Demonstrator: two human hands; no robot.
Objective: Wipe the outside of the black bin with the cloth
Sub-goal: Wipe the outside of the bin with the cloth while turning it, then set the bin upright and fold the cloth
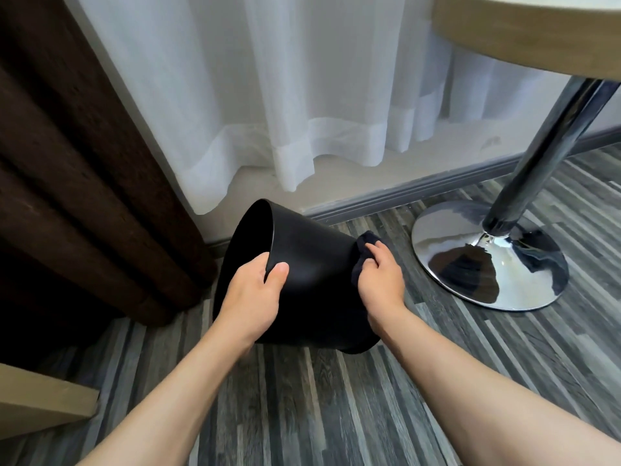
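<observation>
The black bin [312,264] is tipped on its side above the floor, its open mouth facing left and its base toward the lower right. My left hand [252,294] grips the rim, thumb on the outer wall and fingers inside. My right hand [381,277] presses a dark cloth [364,245] against the bin's outer wall near the base. Most of the cloth is hidden under the fingers and behind the bin.
A chrome table base [490,255] and its slanted pole [544,149] stand to the right, under a round tabletop [524,31]. A brown curtain [77,163] hangs on the left, a white sheer curtain [285,95] behind. A beige furniture corner [43,403] sits at lower left on grey wood flooring.
</observation>
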